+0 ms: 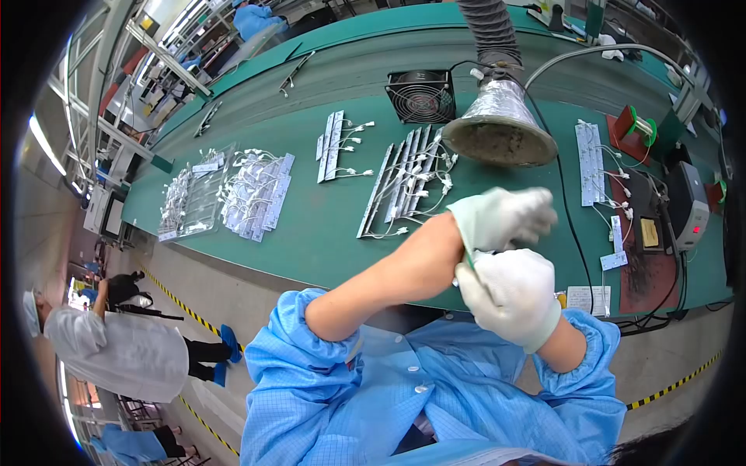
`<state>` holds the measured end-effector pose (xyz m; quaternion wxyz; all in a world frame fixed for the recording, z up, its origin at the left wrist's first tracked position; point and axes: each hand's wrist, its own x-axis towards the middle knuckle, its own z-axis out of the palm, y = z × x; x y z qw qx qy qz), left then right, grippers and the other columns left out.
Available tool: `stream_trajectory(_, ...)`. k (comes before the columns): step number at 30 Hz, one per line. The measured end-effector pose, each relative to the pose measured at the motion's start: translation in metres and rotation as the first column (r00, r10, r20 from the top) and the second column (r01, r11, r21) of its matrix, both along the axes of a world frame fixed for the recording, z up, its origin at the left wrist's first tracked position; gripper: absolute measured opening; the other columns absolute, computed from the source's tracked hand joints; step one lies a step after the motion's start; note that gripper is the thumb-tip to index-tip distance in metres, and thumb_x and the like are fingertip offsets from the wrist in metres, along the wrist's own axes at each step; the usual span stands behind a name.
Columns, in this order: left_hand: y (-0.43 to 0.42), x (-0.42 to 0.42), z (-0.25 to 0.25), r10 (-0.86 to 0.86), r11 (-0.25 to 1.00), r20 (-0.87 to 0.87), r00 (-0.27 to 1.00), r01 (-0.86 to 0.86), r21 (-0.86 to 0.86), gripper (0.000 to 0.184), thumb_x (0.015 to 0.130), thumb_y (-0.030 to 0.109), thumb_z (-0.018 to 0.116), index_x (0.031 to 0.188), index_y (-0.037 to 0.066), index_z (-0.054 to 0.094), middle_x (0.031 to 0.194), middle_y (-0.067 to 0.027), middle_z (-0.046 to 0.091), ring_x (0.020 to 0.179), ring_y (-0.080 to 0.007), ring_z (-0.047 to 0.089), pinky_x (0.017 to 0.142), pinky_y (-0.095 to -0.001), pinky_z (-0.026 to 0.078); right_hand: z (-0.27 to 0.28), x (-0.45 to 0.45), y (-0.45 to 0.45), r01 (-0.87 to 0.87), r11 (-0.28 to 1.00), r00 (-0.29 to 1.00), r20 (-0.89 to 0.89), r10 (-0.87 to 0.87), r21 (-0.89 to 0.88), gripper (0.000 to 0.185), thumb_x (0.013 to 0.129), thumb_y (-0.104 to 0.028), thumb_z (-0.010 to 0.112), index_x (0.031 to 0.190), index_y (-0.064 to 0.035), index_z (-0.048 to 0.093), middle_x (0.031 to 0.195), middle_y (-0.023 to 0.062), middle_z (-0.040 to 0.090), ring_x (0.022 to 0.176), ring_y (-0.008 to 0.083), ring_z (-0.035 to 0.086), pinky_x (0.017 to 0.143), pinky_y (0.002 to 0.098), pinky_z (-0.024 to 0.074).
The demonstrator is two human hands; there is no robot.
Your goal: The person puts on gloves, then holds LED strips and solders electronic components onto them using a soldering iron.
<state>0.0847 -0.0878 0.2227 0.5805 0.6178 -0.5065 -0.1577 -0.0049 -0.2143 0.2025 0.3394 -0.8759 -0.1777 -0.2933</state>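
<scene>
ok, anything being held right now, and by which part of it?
The left glove, by its cuff at the wrist, in the fingers of the right hand.

Green table (311, 225) under it all. Just beyond the left grip (509, 217): metal funnel (497, 128) on a ribbed duct (489, 31). Beyond it and left: black fan (420, 99). Left of grip: wired strips (400, 182), smaller strip group (330, 151), then strip pile (256, 194) and clear tray (203, 203) well apart. Right of grip: strip stack (589, 163), spool (642, 128), box with red light (690, 206), yellow sponge (650, 232). Far left, off the table: person in white coat (124, 353).
</scene>
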Motion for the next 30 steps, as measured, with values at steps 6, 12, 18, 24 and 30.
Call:
stream_trajectory(6,0.016,-0.018,0.009,0.044,0.937,-0.779,0.625,-0.297,-0.186,0.044,0.091,-0.007,0.049,0.135,-0.005,0.048,0.130,-0.0145,0.057,0.120,-0.0217,0.057,0.101,-0.0351,0.046,-0.005,-0.003,0.008,-0.074,0.995,0.997,0.000,0.074,-0.061,0.022,0.077,-0.013,0.071,0.062,-0.0103,0.055,0.055,0.0089,0.052,0.048,0.0280,0.055,0.046,0.0392,0.0440)
stream_trajectory(12,0.037,-0.024,-0.025,0.563,0.791,-0.127,0.816,-0.577,-0.203,0.029,0.081,-0.006,0.060,0.110,-0.006,0.067,0.103,-0.0062,0.069,0.092,-0.0123,0.062,0.082,-0.0259,0.048,-0.016,-0.011,0.020,-0.170,0.982,0.962,0.232,0.146,0.086,0.024,0.081,-0.023,0.068,0.064,-0.0138,0.055,0.057,0.0048,0.050,0.049,0.0263,0.054,0.044,0.0402,0.0429)
stream_trajectory(18,-0.003,0.011,-0.006,0.150,0.989,0.060,0.987,-0.148,-0.027,0.049,0.096,0.026,0.046,0.130,-0.009,0.052,0.126,-0.0154,0.059,0.122,-0.0220,0.052,0.104,-0.0352,0.037,-0.032,-0.015,0.044,0.007,0.983,0.976,0.212,-0.046,0.183,0.022,0.077,-0.026,0.064,0.061,-0.0128,0.056,0.055,0.0069,0.055,0.048,0.0290,0.057,0.046,0.0405,0.0464)
stream_trajectory(24,-0.067,-0.030,0.041,-0.152,0.976,-0.296,0.943,0.095,-0.198,0.056,0.098,0.028,0.041,0.140,-0.009,0.041,0.141,-0.0193,0.048,0.135,-0.0255,0.041,0.114,-0.0381,0.029,-0.019,-0.025,0.058,-0.092,0.989,0.981,-0.159,0.110,0.120,0.022,0.072,-0.028,0.060,0.057,-0.0122,0.062,0.057,0.0108,0.060,0.054,0.0313,0.062,0.048,0.0400,0.0480)
stream_trajectory(30,-0.069,-0.039,0.041,-0.144,0.985,-0.129,0.981,0.130,-0.112,0.055,0.097,0.027,0.043,0.140,-0.007,0.042,0.143,-0.0185,0.047,0.136,-0.0264,0.042,0.114,-0.0383,0.030,-0.020,-0.032,0.058,-0.015,0.988,1.000,0.012,0.014,0.153,0.022,0.073,-0.028,0.059,0.059,-0.0123,0.066,0.058,0.0100,0.062,0.054,0.0318,0.061,0.047,0.0403,0.0457)
